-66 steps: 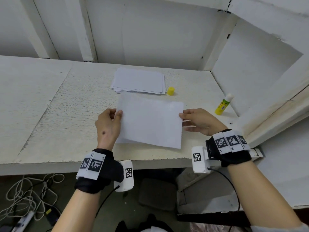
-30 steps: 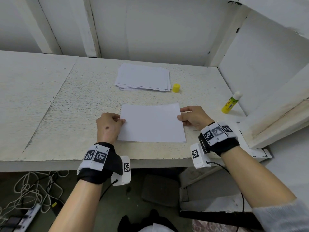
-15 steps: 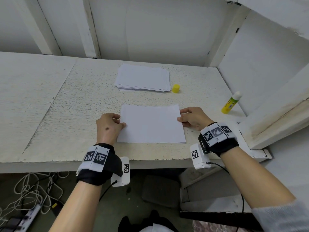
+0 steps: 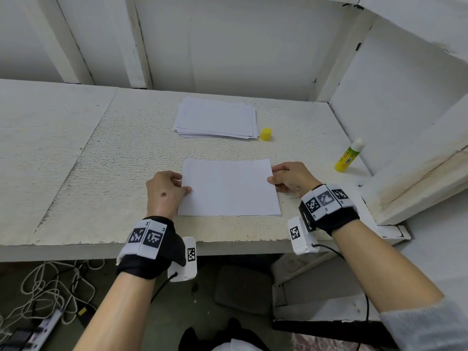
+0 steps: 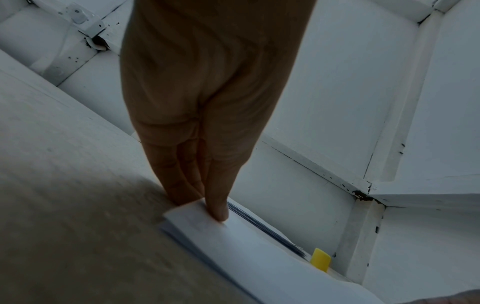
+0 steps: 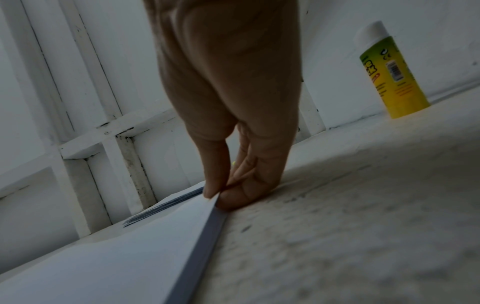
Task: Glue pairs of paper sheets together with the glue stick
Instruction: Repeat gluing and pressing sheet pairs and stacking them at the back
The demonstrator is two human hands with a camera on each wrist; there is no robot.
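Observation:
A white paper sheet [image 4: 229, 187] lies near the table's front edge, between my hands. My left hand [image 4: 183, 183] pinches its left edge, thumb on top [image 5: 217, 211] of the sheet [image 5: 246, 257]. My right hand [image 4: 273, 174] pinches the right edge between thumb and fingers [image 6: 215, 195], and that edge of the sheet [image 6: 130, 257] sits slightly raised off the table. The glue stick [image 4: 349, 155], yellow-green with a white top, stands uncapped at the right by the wall and shows as the glue stick [image 6: 392, 72] behind my right hand. Its yellow cap [image 4: 265, 134] stands beside the paper stack.
A stack of white sheets [image 4: 216, 117] lies behind the held sheet, toward the back wall. White walls close in the table [image 4: 101, 173] at the back and right. Cables and a power strip [image 4: 38, 328] lie on the floor below.
The sheet came down from being held up above the table to lying nearly flat. Both hands kept hold of its side edges and have barely moved in the last second.

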